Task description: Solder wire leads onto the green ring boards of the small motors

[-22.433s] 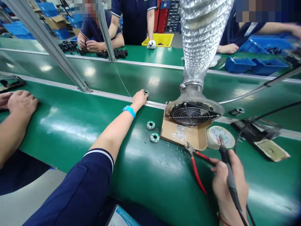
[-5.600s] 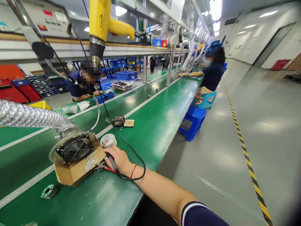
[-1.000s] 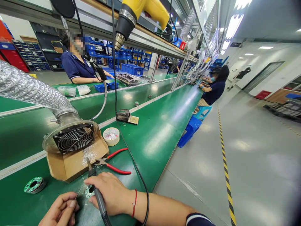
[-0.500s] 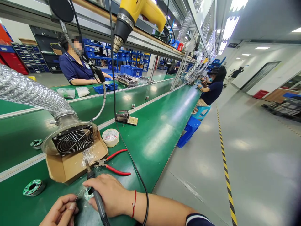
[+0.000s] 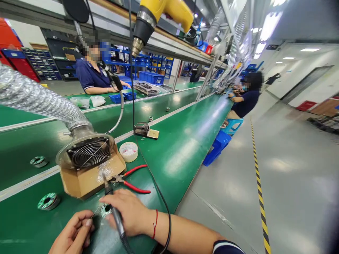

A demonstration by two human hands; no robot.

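Left hand [image 5: 72, 233] and right hand [image 5: 130, 212] are held apart by the near edge of the table [image 5: 182, 141], a soldering iron [image 5: 118, 221] gripped in the right, a green-topped ring [image 5: 105, 210] partly hidden behind it, and a thin wire [image 5: 94, 213] pinched in the left.

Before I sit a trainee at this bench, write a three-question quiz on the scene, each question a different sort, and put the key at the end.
1. Which tool does the right grip hold?

2. True or false: the left grip holds the red-handled pliers.

3. What colour is the body of the heat gun overhead?
A. Red
B. Blue
C. Yellow

Key:
1. A soldering iron.
2. False; the red-handled pliers lie on the green bench, handles spread, while the left grip pinches a thin wire.
3. C, yellow.
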